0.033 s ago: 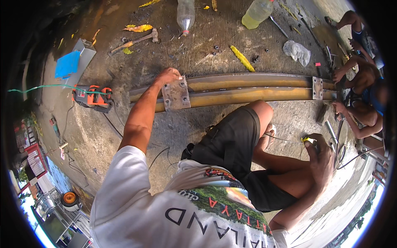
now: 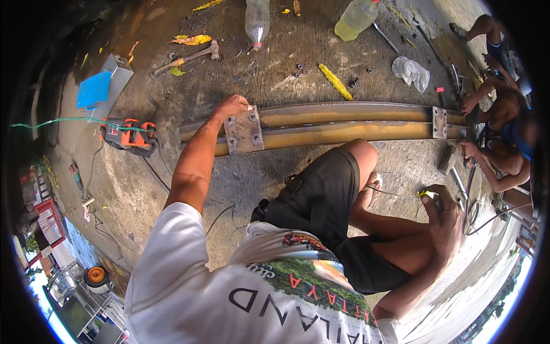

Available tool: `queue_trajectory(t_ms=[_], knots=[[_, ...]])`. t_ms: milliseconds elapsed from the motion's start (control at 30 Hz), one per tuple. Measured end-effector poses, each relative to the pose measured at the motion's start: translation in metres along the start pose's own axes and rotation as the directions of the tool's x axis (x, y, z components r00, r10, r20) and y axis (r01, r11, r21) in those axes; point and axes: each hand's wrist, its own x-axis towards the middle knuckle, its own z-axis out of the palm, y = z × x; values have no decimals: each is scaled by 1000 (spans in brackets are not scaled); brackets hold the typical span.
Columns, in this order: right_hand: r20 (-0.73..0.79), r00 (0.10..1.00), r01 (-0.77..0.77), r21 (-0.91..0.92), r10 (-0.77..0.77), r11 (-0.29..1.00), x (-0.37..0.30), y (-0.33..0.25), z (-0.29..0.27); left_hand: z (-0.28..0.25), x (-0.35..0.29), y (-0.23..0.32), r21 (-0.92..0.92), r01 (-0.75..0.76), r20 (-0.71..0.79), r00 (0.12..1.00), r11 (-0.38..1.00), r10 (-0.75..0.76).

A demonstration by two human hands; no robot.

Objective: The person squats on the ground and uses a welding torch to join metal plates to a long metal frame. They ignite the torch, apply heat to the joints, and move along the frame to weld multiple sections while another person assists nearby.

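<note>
My left hand [image 2: 233,105] rests at the upper left corner of a rusty metal plate [image 2: 245,133], its fingers closed on the edge. The plate has bolt holes near its corners and lies across two long steel bars [image 2: 344,121], brownish and side by side on the ground. At the right, my right hand [image 2: 444,221] is closed around a welding electrode holder [image 2: 425,195] with a yellow-green tip. From that tip a thin welding rod [image 2: 395,195] points left, past my foot and apart from the bars. A second holed plate [image 2: 439,122] sits near the bars' right end.
Another person's hands [image 2: 471,150] are by the bars' right end. An orange-black machine [image 2: 129,136] with cables stands left. A hammer [image 2: 189,57], two plastic bottles [image 2: 257,26], a plastic bag [image 2: 411,73] and a blue box [image 2: 93,90] lie beyond the bars. A stone-like block [image 2: 448,159] lies nearer.
</note>
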Motion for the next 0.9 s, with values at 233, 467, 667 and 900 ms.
queue_trajectory(t_ms=[233,467,667,900], knots=[[-23,1000,-13,73,14,997,0,9,2,-15,-38,-6,-353,44,-552,796,935,-246],[-27,1000,-7,-35,6,999,1,-3,0,38,-99,-62,-409,-4,-782,517,913,-348],[2,1000,-9,-83,9,997,3,-4,-3,96,-139,-64,-404,48,-727,589,914,-352],[-10,998,60,-87,-61,994,13,-3,1,121,-148,-87,-446,75,-564,750,892,-345]])
